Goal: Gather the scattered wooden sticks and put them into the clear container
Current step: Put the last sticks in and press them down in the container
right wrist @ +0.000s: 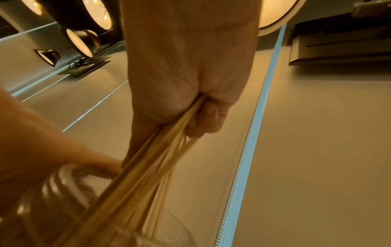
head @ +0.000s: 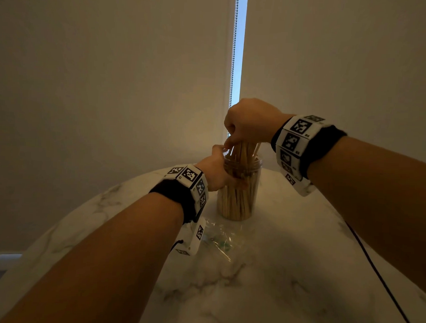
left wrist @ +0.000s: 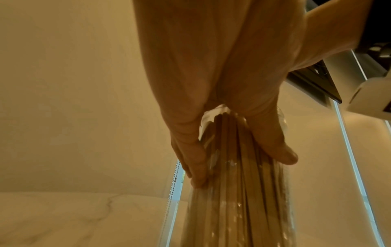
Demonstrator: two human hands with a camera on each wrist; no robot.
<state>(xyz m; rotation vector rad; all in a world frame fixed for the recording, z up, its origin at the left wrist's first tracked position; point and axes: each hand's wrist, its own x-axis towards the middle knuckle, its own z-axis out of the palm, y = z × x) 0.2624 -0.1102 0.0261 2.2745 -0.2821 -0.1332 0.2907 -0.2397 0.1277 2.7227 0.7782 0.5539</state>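
Two hands work near the far edge of the marble counter [head: 300,249]: left hand [head: 214,170] grips the upright clear container [head: 239,201], right hand [head: 247,124] directly above clenches a bundle of wooden sticks [head: 243,150], long axis vertical, ends inside the mouth.

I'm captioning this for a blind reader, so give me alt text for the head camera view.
A right hand lowers a bundle of wooden sticks into a clear container that the left hand grips on a marble table.
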